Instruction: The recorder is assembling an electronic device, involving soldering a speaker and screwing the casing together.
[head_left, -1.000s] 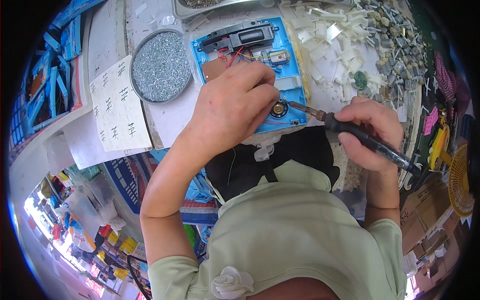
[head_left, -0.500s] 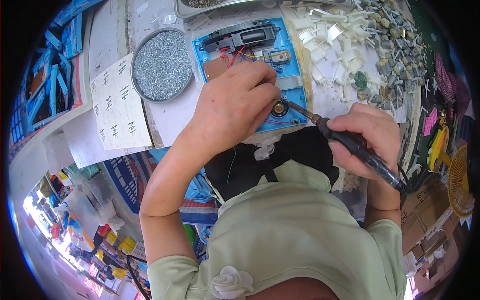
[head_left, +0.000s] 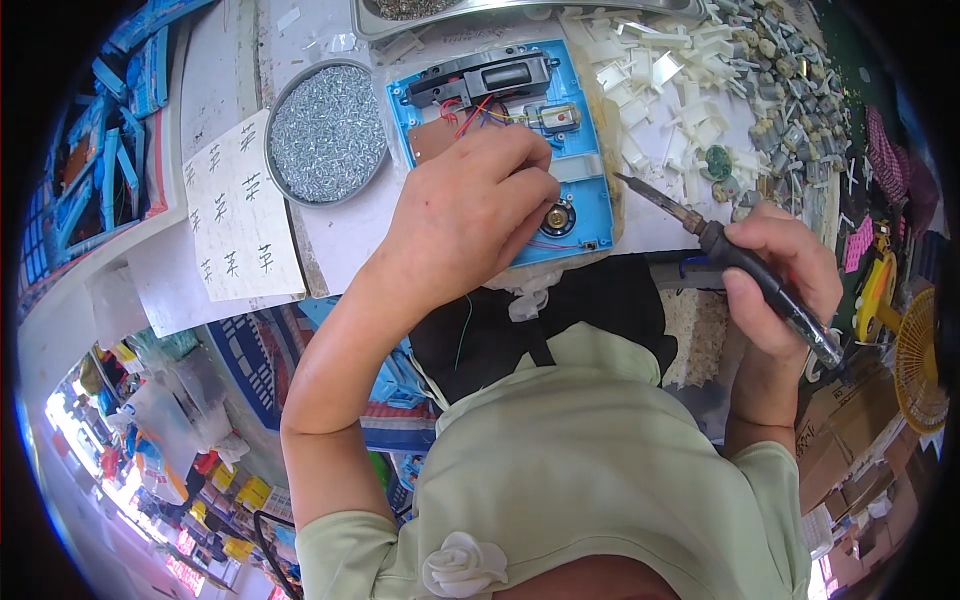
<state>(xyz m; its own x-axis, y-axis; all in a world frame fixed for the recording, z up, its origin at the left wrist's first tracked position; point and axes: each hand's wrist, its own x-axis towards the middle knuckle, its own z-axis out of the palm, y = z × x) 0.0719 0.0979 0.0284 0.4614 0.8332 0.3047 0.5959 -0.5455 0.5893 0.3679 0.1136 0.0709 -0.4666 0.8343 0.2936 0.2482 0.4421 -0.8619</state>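
A blue plastic housing [head_left: 592,200] lies on the worktable in front of me. Inside it sit a black moulded part [head_left: 480,76], a small motor [head_left: 560,118] with thin wires, a brown circuit board [head_left: 430,138] and a round speaker [head_left: 556,217]. My left hand [head_left: 468,205] is over the middle of the housing, fingers curled and pressed together; whatever they pinch is hidden beneath them. To the right, my right hand [head_left: 790,265] grips a soldering iron [head_left: 745,258] by its black handle. The iron's tip points up and left, apart from the housing.
Left of the housing stands a round tray of small metal screws [head_left: 328,130], beside a sheet of paper [head_left: 240,210] with handwriting. White plastic pieces [head_left: 680,110] and small grey motors [head_left: 790,130] are heaped at the right. A metal tray [head_left: 540,8] stands at the far edge.
My right hand has drawn the soldering iron right, away from the speaker and off the housing. My left hand stays in nearly the same place.
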